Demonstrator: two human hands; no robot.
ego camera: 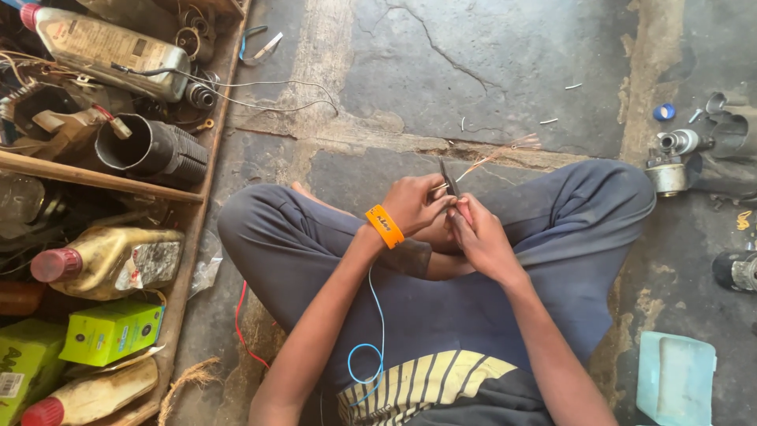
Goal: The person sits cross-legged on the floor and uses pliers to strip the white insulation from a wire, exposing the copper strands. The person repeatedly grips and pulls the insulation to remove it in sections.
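Thin copper-stranded wire (489,158) sits pinched in our left hand (414,203); our right hand (481,237), beside it, clamps dark slim metal pliers (448,177).

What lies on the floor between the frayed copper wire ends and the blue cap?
In the head view, between the copper wire ends and the blue cap lies bare cracked floor, with only a small pale scrap.

Soft, even daylight, faint shadows, sharp focus, slight wide-angle stretch at edges.
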